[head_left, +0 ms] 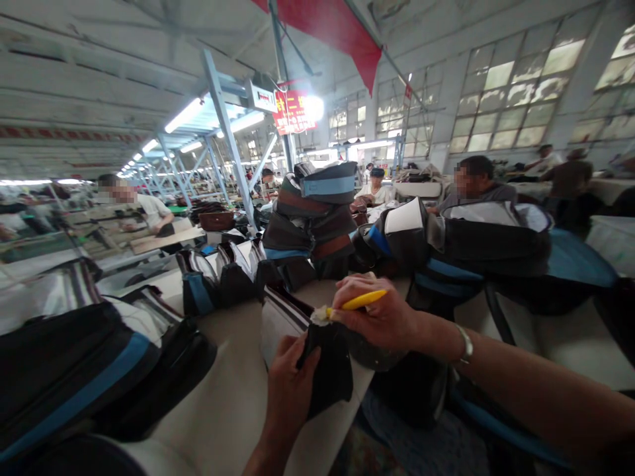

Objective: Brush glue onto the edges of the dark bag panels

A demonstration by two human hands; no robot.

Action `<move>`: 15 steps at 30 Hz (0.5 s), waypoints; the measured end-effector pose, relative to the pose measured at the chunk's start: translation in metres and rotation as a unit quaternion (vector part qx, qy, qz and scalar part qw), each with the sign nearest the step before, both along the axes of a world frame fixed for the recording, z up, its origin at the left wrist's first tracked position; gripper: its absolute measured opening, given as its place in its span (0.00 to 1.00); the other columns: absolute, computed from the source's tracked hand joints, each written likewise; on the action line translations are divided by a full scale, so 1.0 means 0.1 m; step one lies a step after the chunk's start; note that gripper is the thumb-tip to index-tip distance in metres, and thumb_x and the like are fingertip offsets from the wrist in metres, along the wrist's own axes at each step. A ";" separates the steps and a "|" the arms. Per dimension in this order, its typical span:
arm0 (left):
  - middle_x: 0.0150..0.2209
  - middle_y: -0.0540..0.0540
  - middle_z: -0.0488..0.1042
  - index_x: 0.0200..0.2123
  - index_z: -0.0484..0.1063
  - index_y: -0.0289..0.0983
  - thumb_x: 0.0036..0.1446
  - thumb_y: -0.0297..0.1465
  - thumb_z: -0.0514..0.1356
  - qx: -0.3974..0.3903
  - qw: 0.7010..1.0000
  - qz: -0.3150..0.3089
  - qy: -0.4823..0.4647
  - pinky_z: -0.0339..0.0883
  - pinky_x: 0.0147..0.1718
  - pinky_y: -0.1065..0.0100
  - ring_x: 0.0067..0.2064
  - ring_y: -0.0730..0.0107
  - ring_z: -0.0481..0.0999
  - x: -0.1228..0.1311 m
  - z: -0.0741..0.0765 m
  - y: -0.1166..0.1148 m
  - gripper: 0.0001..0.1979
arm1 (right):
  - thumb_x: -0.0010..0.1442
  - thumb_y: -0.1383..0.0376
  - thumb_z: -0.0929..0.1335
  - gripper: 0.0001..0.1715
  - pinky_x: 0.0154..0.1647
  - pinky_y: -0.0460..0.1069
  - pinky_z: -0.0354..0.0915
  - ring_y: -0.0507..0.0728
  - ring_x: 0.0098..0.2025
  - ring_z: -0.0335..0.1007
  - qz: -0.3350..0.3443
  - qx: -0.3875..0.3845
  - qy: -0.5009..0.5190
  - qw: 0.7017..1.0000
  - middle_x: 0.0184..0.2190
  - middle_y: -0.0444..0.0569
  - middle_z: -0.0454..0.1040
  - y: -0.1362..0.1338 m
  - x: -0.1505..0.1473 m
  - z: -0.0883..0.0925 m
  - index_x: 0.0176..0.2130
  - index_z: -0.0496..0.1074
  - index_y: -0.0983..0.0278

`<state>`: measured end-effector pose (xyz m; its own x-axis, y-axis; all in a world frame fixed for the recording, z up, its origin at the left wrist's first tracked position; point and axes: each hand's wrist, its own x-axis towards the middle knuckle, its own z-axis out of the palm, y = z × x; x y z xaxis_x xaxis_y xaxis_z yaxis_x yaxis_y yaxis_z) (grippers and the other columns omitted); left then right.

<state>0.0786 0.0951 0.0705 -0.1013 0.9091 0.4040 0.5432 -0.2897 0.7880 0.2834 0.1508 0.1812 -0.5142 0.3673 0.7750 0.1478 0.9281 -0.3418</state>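
Observation:
My left hand [292, 378] grips a black fabric bag part [328, 370] from the near side, its fingers pressed against the cloth. My right hand [378, 314] comes in from the right, with a silver bracelet [465, 344] on its wrist. It pinches a yellow-handled pen or marker [362, 299], whose tip is hidden by my fingers. A tuft of whitish material [321, 315] sticks out at the top of the black part, touching my right fingers. A striped bag panel [282, 320] lies just behind my left hand.
A pale worktable [218, 403] runs ahead, holding a stack of black-and-blue bags [312, 215]. Large bags lie on both sides [74, 377] [486, 244]. Seated workers [476, 182] [374, 188] and a standing worker [149, 211] are nearby, under hanging lights and a red banner [337, 33].

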 end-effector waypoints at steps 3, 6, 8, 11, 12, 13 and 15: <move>0.36 0.49 0.72 0.43 0.78 0.41 0.62 0.39 0.58 0.003 1.000 -0.001 0.006 0.67 0.40 0.67 0.38 0.67 0.75 0.02 0.02 0.00 0.13 | 0.66 0.65 0.69 0.04 0.49 0.53 0.65 0.54 0.34 0.71 0.039 0.058 -0.075 0.995 0.31 0.45 0.76 0.00 -0.14 0.04 0.36 0.71 0.62; 0.35 0.50 0.72 0.43 0.78 0.41 0.62 0.39 0.58 0.008 1.000 0.003 0.010 0.67 0.39 0.68 0.37 0.67 0.75 0.01 0.04 -0.01 0.13 | 0.66 0.65 0.67 0.06 0.49 0.52 0.65 0.54 0.33 0.70 0.043 0.077 -0.173 0.981 0.30 0.46 0.75 0.05 -0.04 0.03 0.35 0.69 0.62; 0.35 0.50 0.72 0.42 0.77 0.41 0.62 0.39 0.58 0.012 1.000 0.005 0.013 0.68 0.39 0.68 0.37 0.68 0.75 -0.01 0.04 -0.02 0.12 | 0.65 0.66 0.67 0.06 0.50 0.53 0.64 0.55 0.33 0.70 0.028 0.081 -0.235 0.968 0.29 0.46 0.74 0.07 0.11 0.06 0.34 0.69 0.62; 0.35 0.50 0.72 0.41 0.77 0.40 0.62 0.40 0.58 0.022 0.999 0.009 0.023 0.68 0.39 0.68 0.37 0.68 0.76 -0.03 0.03 -0.02 0.12 | 0.64 0.67 0.67 0.06 0.49 0.54 0.63 0.55 0.33 0.69 -0.002 0.074 -0.253 0.965 0.28 0.46 0.73 0.07 0.29 0.11 0.33 0.68 0.62; 0.35 0.50 0.72 0.41 0.77 0.40 0.62 0.40 0.58 0.027 0.999 0.009 0.029 0.69 0.38 0.69 0.37 0.68 0.76 -0.03 0.03 -0.02 0.12 | 0.65 0.67 0.67 0.07 0.48 0.53 0.64 0.55 0.32 0.69 -0.010 0.070 -0.240 0.968 0.28 0.46 0.73 0.06 0.29 0.12 0.33 0.68 0.62; 0.35 0.50 0.72 0.41 0.77 0.40 0.63 0.40 0.57 0.032 0.999 0.009 0.036 0.69 0.38 0.69 0.36 0.69 0.76 -0.02 0.02 -0.02 0.12 | 0.65 0.66 0.67 0.07 0.47 0.53 0.64 0.55 0.32 0.68 -0.014 0.065 -0.225 0.972 0.29 0.47 0.73 0.05 0.27 0.13 0.33 0.68 0.62; 0.34 0.50 0.73 0.41 0.77 0.40 0.63 0.39 0.57 0.046 0.997 0.009 0.056 0.70 0.36 0.70 0.36 0.69 0.77 0.01 0.01 -0.01 0.12 | 0.65 0.66 0.67 0.08 0.45 0.52 0.64 0.56 0.32 0.68 -0.007 0.062 -0.204 0.977 0.28 0.47 0.73 0.02 0.14 0.11 0.32 0.67 0.62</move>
<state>0.0795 0.0936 0.0720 -0.0669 0.8665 0.4947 0.6318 -0.3469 0.6932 0.2974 0.1532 0.1924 -0.7850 0.2930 0.5458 0.2612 0.9555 -0.1373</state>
